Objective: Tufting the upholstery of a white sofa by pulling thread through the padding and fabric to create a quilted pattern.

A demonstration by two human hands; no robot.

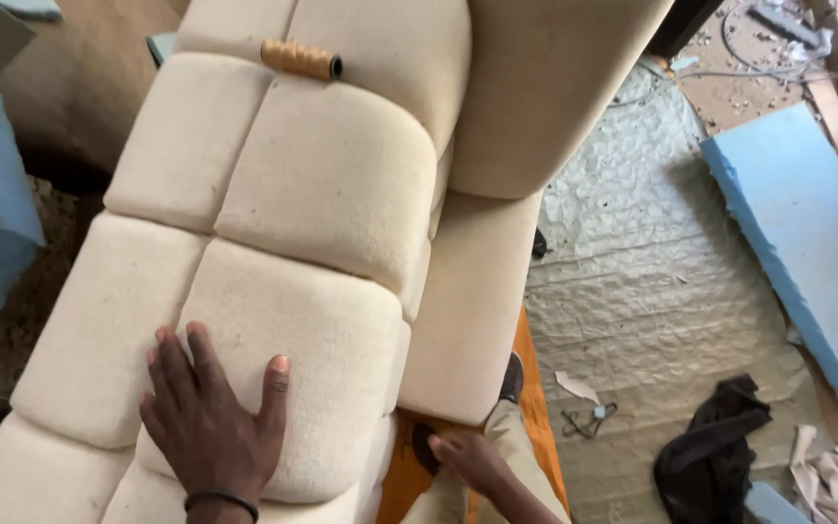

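My left hand [210, 417] lies spread flat on the cushion [273, 320], already tufted; right hand [467, 458] reaches beneath, grip hidden.

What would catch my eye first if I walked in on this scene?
The big cream tufted cushion fills the left and centre, with the left hand pressed flat on its near panel. A spool of tan thread lies at its far end. The right hand reaches under its lower edge, and a blue foam slab lies on the floor at right.
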